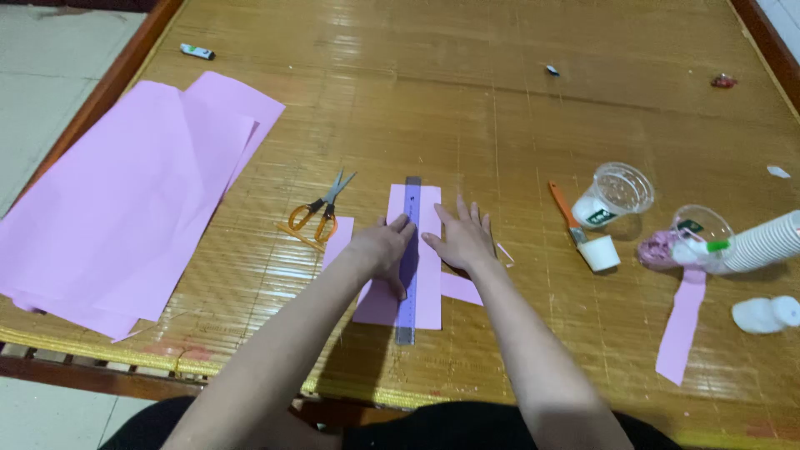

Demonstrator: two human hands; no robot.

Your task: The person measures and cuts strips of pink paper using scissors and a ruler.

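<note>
Where hands press: flat pink paper (427, 287).

Dark label (600, 217) on clear cup (618, 190)

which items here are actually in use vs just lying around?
In use:
- ruler, under the left hand
- pink paper piece beneath it, pressed flat by the right hand

Lying about:
- scissors
- large pink sheets
- clear cup
- stack of paper cups
- pink strip
- orange-handled tool
</note>
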